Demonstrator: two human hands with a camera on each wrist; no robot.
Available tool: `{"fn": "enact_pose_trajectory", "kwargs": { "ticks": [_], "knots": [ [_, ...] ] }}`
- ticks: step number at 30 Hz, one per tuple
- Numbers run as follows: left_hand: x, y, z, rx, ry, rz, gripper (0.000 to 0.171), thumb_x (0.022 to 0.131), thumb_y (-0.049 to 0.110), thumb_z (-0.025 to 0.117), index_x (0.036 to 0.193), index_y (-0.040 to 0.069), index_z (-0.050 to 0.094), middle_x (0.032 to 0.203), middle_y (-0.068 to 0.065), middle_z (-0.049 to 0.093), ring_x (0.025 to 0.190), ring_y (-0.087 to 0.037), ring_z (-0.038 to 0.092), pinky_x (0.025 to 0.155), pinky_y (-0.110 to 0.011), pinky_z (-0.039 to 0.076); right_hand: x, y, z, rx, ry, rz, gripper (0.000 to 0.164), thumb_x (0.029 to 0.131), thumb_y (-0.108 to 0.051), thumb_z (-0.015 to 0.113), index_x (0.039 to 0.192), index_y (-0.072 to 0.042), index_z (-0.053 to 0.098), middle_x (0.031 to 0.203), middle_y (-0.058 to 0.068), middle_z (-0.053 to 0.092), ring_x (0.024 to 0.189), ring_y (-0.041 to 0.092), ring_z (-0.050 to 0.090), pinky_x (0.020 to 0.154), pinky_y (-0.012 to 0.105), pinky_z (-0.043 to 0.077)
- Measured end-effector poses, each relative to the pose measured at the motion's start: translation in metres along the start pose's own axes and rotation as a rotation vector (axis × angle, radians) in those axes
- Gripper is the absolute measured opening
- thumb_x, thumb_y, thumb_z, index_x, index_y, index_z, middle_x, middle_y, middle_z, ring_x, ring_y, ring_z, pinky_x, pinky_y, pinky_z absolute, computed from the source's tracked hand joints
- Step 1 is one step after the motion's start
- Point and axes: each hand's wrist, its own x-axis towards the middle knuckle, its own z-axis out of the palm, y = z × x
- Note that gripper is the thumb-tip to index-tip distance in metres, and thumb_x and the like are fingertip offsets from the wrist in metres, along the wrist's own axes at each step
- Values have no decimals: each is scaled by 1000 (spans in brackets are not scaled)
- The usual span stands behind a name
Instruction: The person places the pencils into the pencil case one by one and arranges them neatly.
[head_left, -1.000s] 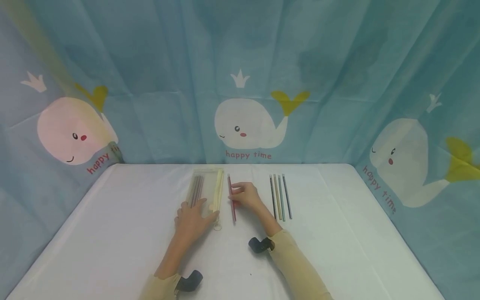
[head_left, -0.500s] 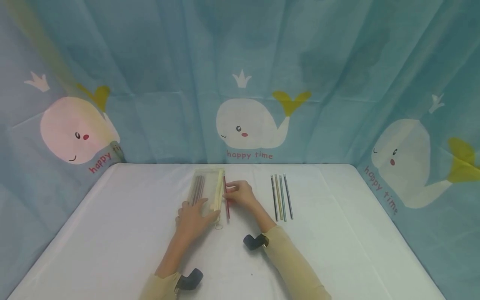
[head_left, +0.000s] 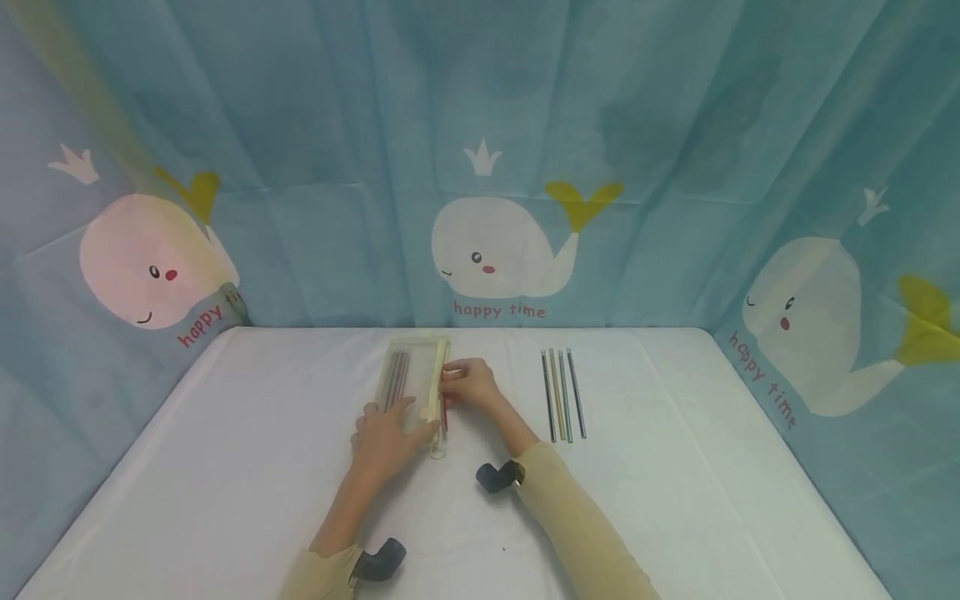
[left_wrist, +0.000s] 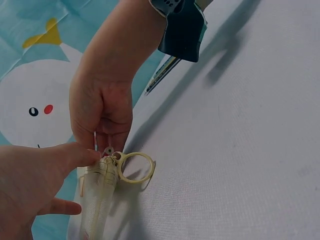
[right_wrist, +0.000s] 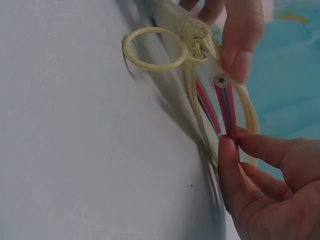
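A clear pencil case (head_left: 422, 367) with a cream zipper edge lies on the table, and several dark reddish pencils (head_left: 395, 379) show inside it. My left hand (head_left: 384, 442) spans its near end and holds it, thumb at the zipper edge. With thumb and fingers, my right hand (head_left: 471, 383) pinches a red-and-dark striped pencil (right_wrist: 229, 110) at the parted zipper mouth. The pencil's flat, unsharpened end faces the right wrist camera. Another red striped pencil (right_wrist: 208, 107) shows through the opening. A cream ring (left_wrist: 120, 171) hangs from the case's near end.
Several pencils, among them a yellow one (head_left: 557, 393), lie side by side on the white table (head_left: 675, 467) to the right. A blue curtain (head_left: 337, 250) with printed whales hangs behind and at both sides. Dark wrist cameras (head_left: 381, 560) sit on both wrists.
My right hand has carried the red pencil leftward from beside the case to its zipper edge. The left hand stays on the case; the pencils at the right have not moved.
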Motion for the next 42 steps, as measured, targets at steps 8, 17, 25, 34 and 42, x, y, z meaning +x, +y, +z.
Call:
{"fn": "enact_pose_trajectory", "kwargs": {
  "ticks": [8,17,25,34,42],
  "knots": [
    [1,-3,3,-28,-1,-4,76,94,54,73,151,6,56,136,-33,47,117,-47,46,94,-66,37,3,-2,8,-5,10,-26,46,89,-4,80,130,11,66,111,24,77,90,32,78,76,30,61],
    [0,-4,3,-20,2,8,76,95,55,71,151,6,56,136,-34,48,118,-49,47,95,-68,37,8,-2,14,1,18,-28,44,87,3,77,129,12,66,112,27,76,93,34,78,76,30,62],
    [-1,-2,1,-11,1,1,75,96,55,70,151,6,56,137,-35,47,117,-49,47,95,-67,38,9,-2,20,4,21,-52,41,86,7,73,126,14,67,110,29,75,87,34,77,73,32,62],
    [-1,-1,2,-22,-3,-2,76,95,55,70,152,7,55,138,-34,47,120,-50,46,97,-68,37,10,-2,21,-72,22,-92,39,83,6,73,122,13,69,108,28,76,93,36,76,76,32,61],
    [-1,-3,1,-20,1,3,75,95,54,72,152,7,55,135,-33,48,116,-47,47,94,-66,37,6,1,13,-70,13,-69,44,89,-7,79,128,9,68,114,23,76,98,31,77,82,33,61]
  ]
}}
